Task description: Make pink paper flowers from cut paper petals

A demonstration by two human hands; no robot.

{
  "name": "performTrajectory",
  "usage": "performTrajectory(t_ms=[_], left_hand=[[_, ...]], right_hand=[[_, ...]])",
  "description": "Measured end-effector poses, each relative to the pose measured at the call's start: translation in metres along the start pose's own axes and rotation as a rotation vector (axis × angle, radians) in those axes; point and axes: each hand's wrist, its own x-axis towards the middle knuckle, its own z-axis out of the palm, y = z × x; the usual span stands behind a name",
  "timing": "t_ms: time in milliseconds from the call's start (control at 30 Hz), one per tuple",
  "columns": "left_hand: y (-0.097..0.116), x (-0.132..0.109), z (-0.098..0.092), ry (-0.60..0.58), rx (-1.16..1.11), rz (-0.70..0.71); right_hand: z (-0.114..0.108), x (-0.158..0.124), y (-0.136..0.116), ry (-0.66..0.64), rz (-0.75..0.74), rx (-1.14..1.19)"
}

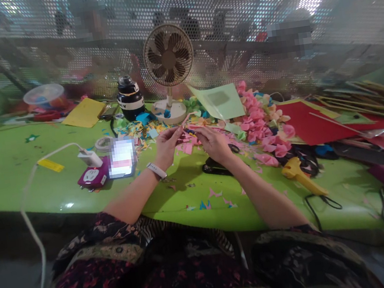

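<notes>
Over the middle of the green table, my left hand [168, 146] is closed, pinching the edge of a thin pink paper piece [187, 118]. Close beside it on the right, my right hand [213, 143] is closed around a small tool with blue and yellow parts [190, 132], its tip near my left fingertips. Most of the tool is hidden by the fingers. Pink paper scraps [187, 147] lie beneath both hands. A black stapler [216, 166] rests under my right wrist.
A lit phone [121, 158] and purple power socket [93, 176] lie left. Behind stand a black bottle [130, 99] and a fan [168, 57]. Pink paper flowers [257, 119], red sheets [305, 122] and a yellow glue gun [302, 176] are right. A white cable [28, 217] hangs left.
</notes>
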Motion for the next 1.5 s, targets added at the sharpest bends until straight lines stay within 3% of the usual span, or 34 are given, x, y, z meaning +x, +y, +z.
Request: performTrajectory(t_ms=[800, 1067, 1233, 1500], left_hand=[[0.0002, -0.0010, 0.0006, 0.018, 0.000, 0.020], [-0.0009, -0.0009, -0.0012, -0.051, -0.041, 0.078], [-0.0010, -0.0003, -0.0012, -0.011, -0.002, 0.076], [-0.0032, 0.0020, -0.0036, -0.048, -0.006, 0.091]], right_hand=[[0.0030, 0.0010, 0.0064, -0.021, -0.005, 0.051], [-0.0012, 0.0019, 0.0035, -0.065, 0.036, 0.065], [-0.0017, 0.0011, 0.0033, -0.094, 0.064, 0.090], [-0.0033, 0.0018, 0.0035, -0.105, 0.044, 0.080]])
